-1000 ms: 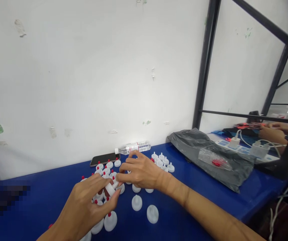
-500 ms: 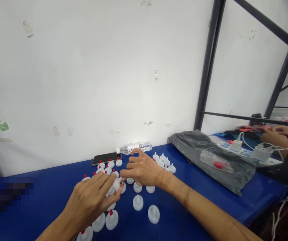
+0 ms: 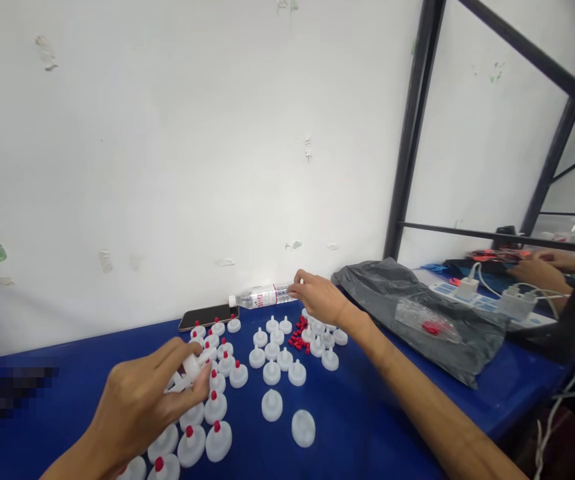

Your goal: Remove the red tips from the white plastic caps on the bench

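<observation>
My left hand (image 3: 142, 400) is closed on a white nozzle cap (image 3: 191, 368) and holds it over a cluster of white caps with red tips (image 3: 207, 413) at the lower left. My right hand (image 3: 317, 297) reaches far back, fingers bent, beside the lying water bottle (image 3: 262, 295) and above a small heap of loose red tips (image 3: 297, 337). Whether it holds a tip is hidden. White caps without red tips (image 3: 277, 363) stand in the middle of the blue table (image 3: 367, 427).
A black phone (image 3: 206, 317) lies by the wall. A grey plastic bag (image 3: 417, 313) with a clear pouch of red tips (image 3: 430, 323) sits at the right. Behind a black frame post (image 3: 407, 133), another person's hands (image 3: 537, 270) work near a power strip (image 3: 487, 297).
My right hand left the cap held between both hands and moved back right to the bottle. My left hand drew left with the cap, uncovering caps and red tips.
</observation>
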Demonstrator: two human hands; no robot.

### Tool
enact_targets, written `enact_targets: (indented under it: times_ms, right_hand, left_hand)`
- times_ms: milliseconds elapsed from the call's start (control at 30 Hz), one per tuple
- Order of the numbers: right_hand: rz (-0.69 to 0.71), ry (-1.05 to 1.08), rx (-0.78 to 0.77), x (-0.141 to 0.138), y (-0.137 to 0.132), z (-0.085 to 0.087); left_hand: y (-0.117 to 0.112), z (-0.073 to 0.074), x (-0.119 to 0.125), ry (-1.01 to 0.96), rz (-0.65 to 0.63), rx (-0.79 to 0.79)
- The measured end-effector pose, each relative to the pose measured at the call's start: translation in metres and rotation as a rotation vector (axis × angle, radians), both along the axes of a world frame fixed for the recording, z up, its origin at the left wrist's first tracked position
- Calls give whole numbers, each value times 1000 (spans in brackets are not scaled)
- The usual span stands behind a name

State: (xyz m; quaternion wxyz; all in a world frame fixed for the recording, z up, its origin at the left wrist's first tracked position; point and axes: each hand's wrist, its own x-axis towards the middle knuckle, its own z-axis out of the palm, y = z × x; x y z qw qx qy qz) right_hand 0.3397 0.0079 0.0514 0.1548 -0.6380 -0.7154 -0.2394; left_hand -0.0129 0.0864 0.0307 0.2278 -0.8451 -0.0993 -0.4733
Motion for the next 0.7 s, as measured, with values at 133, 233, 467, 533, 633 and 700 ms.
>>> enact_targets:
  times_ms: [133,233,467,533,633,700]
  right_hand:
    - [6,53,-158,-8,0,-3]
    - [-2,111,-251,-8,-1,-3]
    - [-34,210,-367,0,4,-7]
    - [-38,213,-391,2,6,-10]
    - [-30,212,-414,4,7,-13]
    - [-25,207,-414,5,7,-13]
  left_hand:
    - [-2,-7,6,78,-7,72]
    - [-4,-6,7,69,-20,34]
    - [-1,-6,5,78,-18,55]
    - [-1,-7,6,83,-9,58]
    - [-1,-7,6,89,-2,69]
    - [-1,-6,5,84,-5,72]
